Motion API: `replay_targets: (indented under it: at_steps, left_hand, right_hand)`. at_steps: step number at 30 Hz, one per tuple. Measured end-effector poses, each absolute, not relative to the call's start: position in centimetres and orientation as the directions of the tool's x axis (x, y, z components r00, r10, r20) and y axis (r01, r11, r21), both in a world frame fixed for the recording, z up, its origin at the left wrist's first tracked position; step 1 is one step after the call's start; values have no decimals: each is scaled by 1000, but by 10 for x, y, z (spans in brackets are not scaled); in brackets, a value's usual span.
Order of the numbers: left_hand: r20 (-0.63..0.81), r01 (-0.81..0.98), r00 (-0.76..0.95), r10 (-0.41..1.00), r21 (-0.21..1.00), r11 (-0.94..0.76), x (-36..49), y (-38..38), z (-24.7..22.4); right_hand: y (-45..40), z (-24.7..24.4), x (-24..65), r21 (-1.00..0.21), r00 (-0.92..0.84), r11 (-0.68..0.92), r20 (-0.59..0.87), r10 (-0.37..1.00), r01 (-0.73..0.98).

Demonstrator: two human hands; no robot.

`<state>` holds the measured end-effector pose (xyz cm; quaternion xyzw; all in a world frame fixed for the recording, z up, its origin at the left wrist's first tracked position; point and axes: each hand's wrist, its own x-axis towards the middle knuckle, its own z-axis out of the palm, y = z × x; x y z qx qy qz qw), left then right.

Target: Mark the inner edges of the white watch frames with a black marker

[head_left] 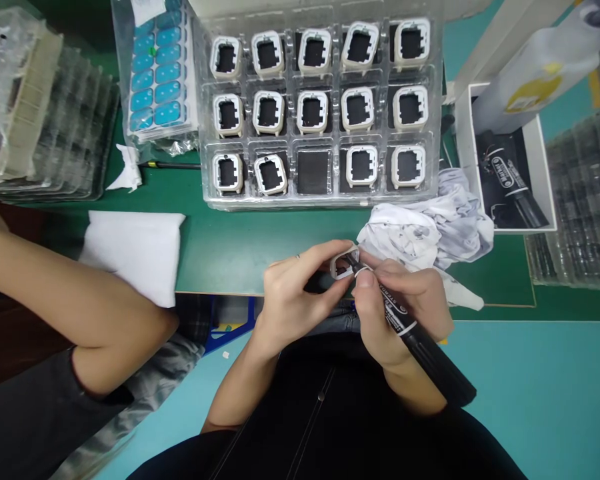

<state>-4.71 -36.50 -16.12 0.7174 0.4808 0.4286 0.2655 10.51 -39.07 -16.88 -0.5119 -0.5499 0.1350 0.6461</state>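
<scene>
Between the thumb and fingers of my left hand [295,293] is a small white plastic frame [339,267], tilted up. My right hand [395,307] grips a black marker pen [405,323], its cap end pointing down to the right. The marker's tip is at the frame's opening; whether it touches the inner wall is hard to tell. Beyond my hands lies a clear plastic tray [280,201] holding several similar white frames [362,167] in rows. One pocket [315,171] in the near row has no frame.
A crumpled white cloth [420,227] lies right of my hands. A white box [550,193] holds a bottle [535,87] and another marker [517,183]. On the left are a folded white cloth [135,250], a bagged blue sheet [155,80], stacked trays [70,127] and another person's arm [80,293].
</scene>
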Motion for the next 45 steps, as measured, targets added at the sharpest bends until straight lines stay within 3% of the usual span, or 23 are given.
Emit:
replay_targets:
  at_steps: [21,34,45]
  left_hand:
    - [397,424,185,899,793,-438,-45,-361,-161]
    - [396,371,202,896,815,-445,-47,-359,-164]
    - [308,269,177,935,898,-347,-48,-356,-160]
  right_hand:
    - [-381,-165,106,-665,271,518,718,641,537]
    - [-381,-165,103,-721,328,488,673,663,493]
    - [-385,-166,102,-755,334,500,643,689,423]
